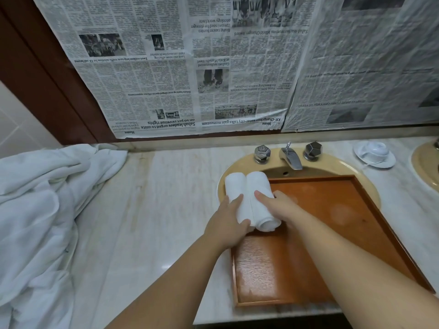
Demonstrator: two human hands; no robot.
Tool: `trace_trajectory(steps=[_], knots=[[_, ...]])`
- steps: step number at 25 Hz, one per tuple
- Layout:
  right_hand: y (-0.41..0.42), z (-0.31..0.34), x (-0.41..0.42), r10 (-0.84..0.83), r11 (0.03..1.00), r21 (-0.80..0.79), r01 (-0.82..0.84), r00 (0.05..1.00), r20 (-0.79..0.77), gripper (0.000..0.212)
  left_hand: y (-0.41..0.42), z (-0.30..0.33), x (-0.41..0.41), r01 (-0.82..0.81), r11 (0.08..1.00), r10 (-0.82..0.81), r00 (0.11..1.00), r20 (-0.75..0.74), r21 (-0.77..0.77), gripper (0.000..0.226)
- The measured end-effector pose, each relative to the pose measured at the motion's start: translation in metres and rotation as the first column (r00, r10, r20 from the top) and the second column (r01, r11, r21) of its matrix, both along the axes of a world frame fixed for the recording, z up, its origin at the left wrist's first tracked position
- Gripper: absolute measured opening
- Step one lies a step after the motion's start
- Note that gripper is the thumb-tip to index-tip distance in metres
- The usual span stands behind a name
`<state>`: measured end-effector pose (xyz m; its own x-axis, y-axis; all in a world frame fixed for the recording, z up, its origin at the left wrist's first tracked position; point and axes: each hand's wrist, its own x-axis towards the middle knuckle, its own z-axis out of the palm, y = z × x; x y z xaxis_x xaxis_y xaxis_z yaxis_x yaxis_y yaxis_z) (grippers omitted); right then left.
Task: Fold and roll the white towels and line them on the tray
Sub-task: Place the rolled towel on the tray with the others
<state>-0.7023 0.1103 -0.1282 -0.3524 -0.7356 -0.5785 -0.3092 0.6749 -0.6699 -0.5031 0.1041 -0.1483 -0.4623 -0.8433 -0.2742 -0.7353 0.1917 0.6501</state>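
Two rolled white towels lie side by side at the far left end of the brown wooden tray (332, 210), which sits over the sink. My left hand (228, 222) rests on the left roll (234, 188), fingers lying fairly straight over it. My right hand (278, 205) grips the right roll (259, 186), thumb on top and fingers round its right side. A heap of unfolded white towels (35, 210) covers the left of the counter.
The sink (370, 186) has a chrome faucet (291, 157) and two knobs behind the tray. An upturned white cup on a saucer (374, 153) stands at the back right. Newspaper (190, 67) covers the wall. Bare marble counter (154, 198) lies between heap and tray.
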Motion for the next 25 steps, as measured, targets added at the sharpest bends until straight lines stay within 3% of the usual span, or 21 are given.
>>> trace_trajectory(steps=[6,11,15,18,21,25], knots=[[-0.004,-0.014,-0.005,0.004,1.0,0.03,-0.004,1.0,0.024,0.08,0.0,0.003,-0.003,-0.047,0.999,0.047,0.999,-0.012,-0.003,0.08],[-0.011,-0.007,0.002,0.058,0.998,-0.02,-0.064,0.973,-0.222,0.07,0.0,0.003,-0.002,-0.056,0.998,0.056,0.998,-0.028,-0.011,0.08],[-0.015,-0.007,0.008,0.194,0.981,0.109,-0.164,0.89,-0.413,0.076,0.003,0.0,-0.002,-0.065,0.998,0.066,0.994,-0.082,0.007,0.079],[-0.014,0.004,0.027,0.2,0.978,0.158,-0.138,0.84,-0.504,0.082,0.001,0.004,0.007,-0.108,0.994,0.112,0.977,-0.184,0.034,0.075],[-0.014,0.019,0.061,0.199,0.98,0.099,-0.175,0.773,-0.603,0.088,-0.002,0.018,0.039,-0.262,0.961,0.276,0.911,-0.307,0.086,0.073],[-0.024,0.036,0.132,0.284,0.887,-0.127,-0.444,0.742,-0.608,0.082,-0.009,0.042,0.114,-0.481,0.874,0.471,0.803,-0.365,0.069,0.066]])
